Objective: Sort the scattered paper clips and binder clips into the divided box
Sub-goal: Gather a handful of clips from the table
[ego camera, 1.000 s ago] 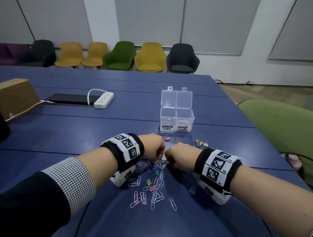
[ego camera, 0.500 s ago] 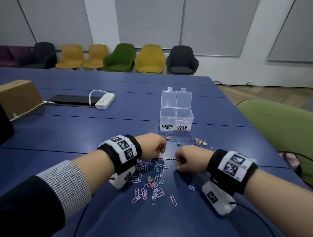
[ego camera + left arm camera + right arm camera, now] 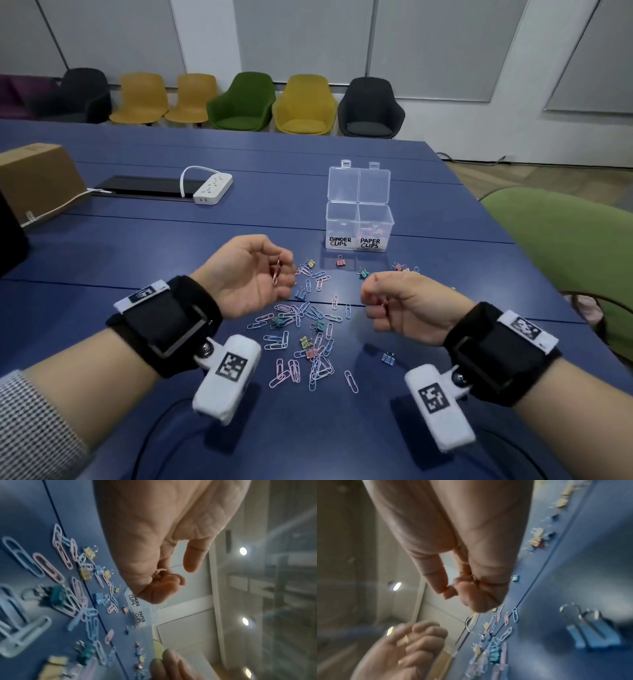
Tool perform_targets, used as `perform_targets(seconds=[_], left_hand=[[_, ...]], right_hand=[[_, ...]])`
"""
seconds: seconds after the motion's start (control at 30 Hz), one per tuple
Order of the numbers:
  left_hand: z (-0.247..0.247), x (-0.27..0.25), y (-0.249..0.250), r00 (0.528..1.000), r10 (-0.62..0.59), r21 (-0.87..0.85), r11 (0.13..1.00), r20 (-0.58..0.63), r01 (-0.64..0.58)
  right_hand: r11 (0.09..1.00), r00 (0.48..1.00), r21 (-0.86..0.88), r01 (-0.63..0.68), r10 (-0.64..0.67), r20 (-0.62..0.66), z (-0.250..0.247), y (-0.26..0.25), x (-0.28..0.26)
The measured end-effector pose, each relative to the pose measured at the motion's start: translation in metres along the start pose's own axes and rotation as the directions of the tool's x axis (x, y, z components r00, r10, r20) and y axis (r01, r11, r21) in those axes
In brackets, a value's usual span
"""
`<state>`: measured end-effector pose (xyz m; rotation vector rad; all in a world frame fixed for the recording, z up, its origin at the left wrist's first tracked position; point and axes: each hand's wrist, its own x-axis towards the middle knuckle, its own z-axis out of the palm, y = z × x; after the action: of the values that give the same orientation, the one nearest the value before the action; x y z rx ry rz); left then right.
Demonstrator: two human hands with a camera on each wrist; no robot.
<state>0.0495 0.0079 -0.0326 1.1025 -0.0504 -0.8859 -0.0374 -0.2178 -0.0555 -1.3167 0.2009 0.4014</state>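
Note:
Pastel paper clips (image 3: 301,329) and small binder clips lie scattered on the blue table (image 3: 137,246). My left hand (image 3: 284,270) is raised above the pile's left edge, palm turned inward, fingers curled round a pink paper clip (image 3: 276,272); the left wrist view shows that clip (image 3: 159,572) in the curled fingers. My right hand (image 3: 371,298) hovers right of the pile as a fist, pinching a thin paper clip (image 3: 385,302), seen between thumb and fingers in the right wrist view (image 3: 467,578). The clear divided box (image 3: 342,219) stands open behind, labelled BINDER CLIPS left and PAPER CLIPS right, with some clips in the right cell.
A blue binder clip (image 3: 388,358) lies near my right wrist, and a red one (image 3: 340,262) in front of the box. A white power strip (image 3: 212,186) and cardboard box (image 3: 37,178) sit far left. A green chair (image 3: 565,246) stands at the right.
Both hands have lifted off the clip pile, moved apart and turned palm inward, each now holding a paper clip above the table.

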Motion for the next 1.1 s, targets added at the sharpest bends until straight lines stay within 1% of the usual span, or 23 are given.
perform_targets(seconds=[0.03,0.07,0.1,0.13,0.17,0.2,0.23,0.27,0.3,0.33,0.37,0.4,0.47,0.53,0.63,0.7,0.77,0.83,0.97,1.03,1.1], left_hand=[[-0.001,-0.002,-0.005,1.000,-0.006,0.124,0.992,-0.007,0.007],[-0.004,-0.001,-0.010,1.000,-0.002,0.274,0.962,-0.018,0.007],[-0.006,-0.001,-0.015,1.000,0.017,0.439,0.898,-0.024,-0.005],[-0.007,-0.002,-0.019,0.999,0.042,0.612,0.790,-0.015,-0.024],[-0.007,-0.003,-0.022,0.998,0.056,0.766,0.641,0.004,-0.039],[-0.007,-0.003,-0.023,0.998,0.059,0.884,0.465,0.033,-0.057],[-0.006,-0.003,-0.024,0.996,0.056,0.953,0.294,0.065,-0.079],[-0.005,-0.002,-0.025,0.994,0.054,0.983,0.153,0.096,-0.103],[-0.003,-0.001,-0.026,0.992,0.058,0.993,0.033,0.115,-0.118],[-0.001,0.000,-0.027,0.990,0.067,0.990,-0.070,0.127,-0.122],[0.000,0.001,-0.029,0.988,0.071,0.980,-0.153,0.137,-0.125],[0.002,0.003,-0.030,0.987,0.065,0.969,-0.211,0.148,-0.131],[0.005,0.005,-0.033,0.986,0.043,0.952,-0.268,0.164,-0.147],[0.008,0.007,-0.034,0.986,0.037,0.943,-0.299,0.163,-0.145],[0.011,0.010,-0.034,0.988,0.032,0.940,-0.316,0.148,-0.130],[0.010,0.013,-0.034,0.989,0.029,0.942,-0.310,0.144,-0.128],[0.010,0.015,-0.033,0.991,0.053,0.944,-0.312,0.126,-0.103],[0.008,0.016,-0.031,0.991,0.083,0.949,-0.307,0.102,-0.072],[0.003,0.018,-0.028,0.992,0.078,0.951,-0.301,0.101,-0.074],[0.001,0.019,-0.027,0.994,0.060,0.955,-0.289,0.090,-0.069],[0.002,0.021,-0.025,0.994,0.063,0.965,-0.255,0.087,-0.068]], right_hand=[[0.986,1.000,-0.164,-0.012,0.010,-0.016,0.005,0.003,0.002],[0.919,0.999,-0.394,-0.029,0.020,-0.028,0.012,0.004,0.004],[0.769,0.999,-0.639,-0.037,0.022,-0.032,0.019,0.005,0.005],[0.560,1.000,-0.828,-0.019,0.011,-0.016,0.026,0.006,0.008],[0.360,1.000,-0.933,0.027,-0.008,0.026,0.034,0.008,0.011],[0.225,0.998,-0.972,0.067,-0.027,0.063,0.042,0.009,0.014],[0.153,0.996,-0.985,0.081,-0.040,0.075,0.049,0.009,0.017],[0.118,0.996,-0.990,0.083,-0.051,0.078,0.055,0.010,0.019],[0.090,0.995,-0.992,0.087,-0.062,0.082,0.061,0.011,0.021],[0.064,0.994,-0.994,0.091,-0.070,0.087,0.066,0.012,0.022],[0.042,0.992,-0.994,0.102,-0.075,0.099,0.069,0.013,0.024],[0.018,0.990,-0.993,0.113,-0.083,0.111,0.072,0.014,0.025],[-0.013,0.988,-0.993,0.118,-0.097,0.119,0.075,0.013,0.026],[-0.001,0.989,-0.993,0.114,-0.093,0.114,0.075,0.013,0.027],[0.027,0.985,-0.989,0.144,-0.096,0.141,0.071,0.012,0.026],[0.047,0.982,-0.988,0.149,-0.127,0.142,0.064,0.008,0.026],[0.067,0.980,-0.991,0.115,-0.172,0.102,0.049,0.001,0.024],[0.109,0.977,-0.992,0.063,-0.210,0.038,0.030,-0.008,0.020],[0.264,0.963,-0.963,-0.047,-0.246,-0.114,-0.010,-0.014,0.009],[0.289,0.956,-0.955,-0.070,-0.254,-0.147,-0.024,-0.011,0.004],[0.310,0.947,-0.946,-0.091,-0.266,-0.178,-0.034,-0.008,0.000]])
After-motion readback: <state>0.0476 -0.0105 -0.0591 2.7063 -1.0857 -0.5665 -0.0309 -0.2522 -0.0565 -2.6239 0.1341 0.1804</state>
